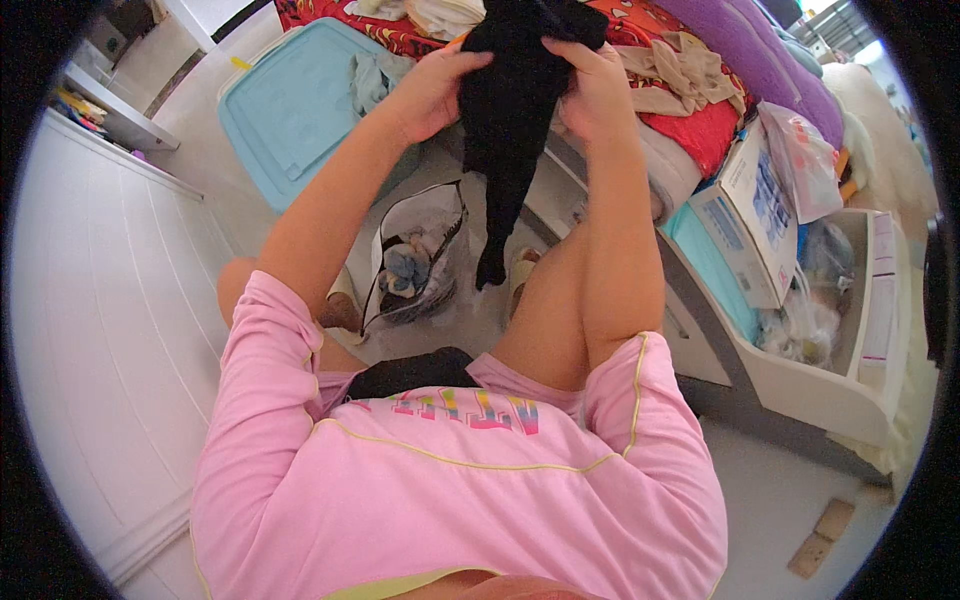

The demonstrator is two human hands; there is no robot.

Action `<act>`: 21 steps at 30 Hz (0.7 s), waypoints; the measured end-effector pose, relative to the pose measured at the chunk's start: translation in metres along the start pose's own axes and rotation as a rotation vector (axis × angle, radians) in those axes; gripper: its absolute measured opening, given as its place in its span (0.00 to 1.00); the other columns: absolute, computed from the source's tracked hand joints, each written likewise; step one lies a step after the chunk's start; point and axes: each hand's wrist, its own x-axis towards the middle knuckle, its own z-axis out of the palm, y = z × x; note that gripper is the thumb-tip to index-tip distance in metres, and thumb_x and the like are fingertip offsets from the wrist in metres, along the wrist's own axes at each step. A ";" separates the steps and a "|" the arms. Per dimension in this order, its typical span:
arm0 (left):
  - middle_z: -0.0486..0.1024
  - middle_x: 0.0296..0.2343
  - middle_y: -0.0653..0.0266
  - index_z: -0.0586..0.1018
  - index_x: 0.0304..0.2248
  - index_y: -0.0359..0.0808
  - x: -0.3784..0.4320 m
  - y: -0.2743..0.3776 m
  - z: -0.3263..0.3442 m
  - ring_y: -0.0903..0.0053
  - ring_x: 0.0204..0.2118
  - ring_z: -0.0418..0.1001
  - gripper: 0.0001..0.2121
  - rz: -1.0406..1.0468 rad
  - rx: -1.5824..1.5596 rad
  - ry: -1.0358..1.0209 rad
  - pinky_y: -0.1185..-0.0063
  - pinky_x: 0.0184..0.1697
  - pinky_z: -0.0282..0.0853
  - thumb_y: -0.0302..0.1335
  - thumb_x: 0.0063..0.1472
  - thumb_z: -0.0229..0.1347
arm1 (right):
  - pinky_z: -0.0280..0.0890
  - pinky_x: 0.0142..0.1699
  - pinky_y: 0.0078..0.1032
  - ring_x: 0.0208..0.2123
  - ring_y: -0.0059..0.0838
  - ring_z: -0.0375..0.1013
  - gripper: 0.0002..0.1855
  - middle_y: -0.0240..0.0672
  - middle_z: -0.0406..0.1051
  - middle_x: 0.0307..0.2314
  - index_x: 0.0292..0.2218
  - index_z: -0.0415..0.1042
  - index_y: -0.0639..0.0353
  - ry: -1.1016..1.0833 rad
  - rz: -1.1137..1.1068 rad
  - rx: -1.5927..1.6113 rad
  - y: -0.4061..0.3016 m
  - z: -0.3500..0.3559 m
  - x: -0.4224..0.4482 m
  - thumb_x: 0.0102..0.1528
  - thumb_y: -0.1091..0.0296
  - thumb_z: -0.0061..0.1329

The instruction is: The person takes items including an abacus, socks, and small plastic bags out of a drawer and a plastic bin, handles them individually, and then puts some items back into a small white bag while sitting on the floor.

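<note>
A pair of black tights or similar stretchy garment [510, 112] hangs between my two hands, its narrow footed end dangling above the floor. My left hand [435, 91] pinches its left edge with the thumb on top. On the opposite edge, my right hand [595, 94] grips the fabric the same way. Below them, between my feet, stands a clear zippered plastic bag [450, 300] with its mouth gaping. Bundled grey-blue and pale cloth pieces [407, 271] show inside it. Another black cloth [412, 373] rests on my lap.
A storage box with a light blue lid [292, 112] stands at left, with grey cloth [375, 79] on it. Beige garments [686, 75] lie on red patterned bedding ahead. At right, a bed-side compartment [847, 390] holds a printed cardboard box [750, 217] and plastic bags [806, 322]. White panelling [112, 300] borders my left.
</note>
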 end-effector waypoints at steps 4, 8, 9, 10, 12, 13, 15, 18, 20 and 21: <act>0.70 0.38 0.63 0.67 0.43 0.35 0.006 0.011 -0.022 0.76 0.40 0.68 0.16 -0.067 -0.256 -0.100 0.77 0.44 0.63 0.32 0.55 0.42 | 0.56 0.48 0.23 0.44 0.31 0.63 0.11 0.43 0.63 0.43 0.22 0.72 0.63 -0.420 -0.173 -0.416 -0.004 -0.011 0.008 0.34 0.86 0.42; 0.69 0.39 0.63 0.66 0.44 0.36 -0.003 0.026 -0.024 0.76 0.40 0.68 0.17 -0.106 -0.331 -0.239 0.78 0.44 0.63 0.35 0.57 0.40 | 0.56 0.48 0.21 0.43 0.30 0.64 0.14 0.43 0.64 0.42 0.23 0.74 0.59 -0.499 -0.368 -0.851 0.001 -0.011 0.005 0.35 0.86 0.41; 0.69 0.39 0.63 0.66 0.44 0.36 -0.005 0.025 -0.023 0.76 0.40 0.68 0.17 -0.106 -0.335 -0.239 0.78 0.44 0.63 0.35 0.57 0.40 | 0.56 0.48 0.20 0.43 0.30 0.64 0.14 0.43 0.64 0.42 0.23 0.74 0.58 -0.480 -0.394 -0.872 0.003 -0.010 0.006 0.36 0.86 0.41; 0.69 0.39 0.63 0.66 0.44 0.36 -0.006 0.024 -0.022 0.77 0.40 0.68 0.18 -0.077 -0.271 -0.194 0.78 0.44 0.63 0.36 0.57 0.42 | 0.56 0.48 0.20 0.43 0.31 0.64 0.15 0.43 0.64 0.43 0.24 0.75 0.57 -0.461 -0.421 -0.893 0.004 -0.010 0.007 0.36 0.86 0.40; 0.69 0.39 0.64 0.66 0.44 0.37 -0.010 0.021 -0.019 0.78 0.40 0.68 0.18 -0.049 -0.210 -0.145 0.79 0.44 0.63 0.38 0.57 0.43 | 0.57 0.47 0.20 0.41 0.30 0.66 0.15 0.41 0.66 0.40 0.25 0.74 0.58 -0.422 -0.461 -0.902 0.008 -0.007 0.006 0.36 0.87 0.40; 0.68 0.40 0.65 0.65 0.45 0.38 -0.011 0.019 -0.017 0.77 0.42 0.67 0.21 -0.010 -0.086 -0.109 0.78 0.45 0.62 0.40 0.55 0.46 | 0.59 0.46 0.20 0.39 0.29 0.67 0.15 0.40 0.68 0.38 0.25 0.74 0.59 -0.381 -0.504 -0.907 0.011 -0.006 0.006 0.37 0.87 0.40; 0.67 0.40 0.67 0.64 0.47 0.38 -0.011 0.016 -0.017 0.76 0.43 0.65 0.24 0.028 0.036 -0.072 0.77 0.47 0.61 0.42 0.53 0.49 | 0.60 0.44 0.20 0.37 0.28 0.68 0.15 0.39 0.69 0.35 0.26 0.74 0.61 -0.348 -0.367 -0.741 0.012 -0.002 0.006 0.38 0.86 0.39; 0.67 0.39 0.68 0.63 0.46 0.38 -0.010 0.004 -0.021 0.77 0.44 0.64 0.24 0.122 -0.015 -0.172 0.77 0.48 0.59 0.37 0.52 0.52 | 0.62 0.40 0.19 0.31 0.26 0.69 0.13 0.36 0.71 0.29 0.28 0.72 0.64 -0.198 -0.206 -0.546 0.012 0.004 0.007 0.41 0.85 0.38; 0.67 0.39 0.68 0.63 0.46 0.38 -0.012 -0.014 -0.028 0.78 0.44 0.63 0.24 0.305 0.088 -0.253 0.78 0.47 0.58 0.34 0.50 0.54 | 0.62 0.39 0.18 0.29 0.24 0.69 0.12 0.35 0.71 0.27 0.28 0.72 0.66 -0.088 -0.178 -0.510 0.015 0.007 0.008 0.44 0.84 0.37; 0.67 0.39 0.68 0.63 0.46 0.38 -0.013 -0.026 -0.031 0.78 0.44 0.63 0.24 0.305 0.088 -0.252 0.78 0.47 0.58 0.34 0.50 0.54 | 0.63 0.38 0.19 0.29 0.25 0.69 0.12 0.35 0.71 0.27 0.29 0.71 0.66 -0.029 -0.150 -0.386 0.016 0.008 0.009 0.46 0.83 0.36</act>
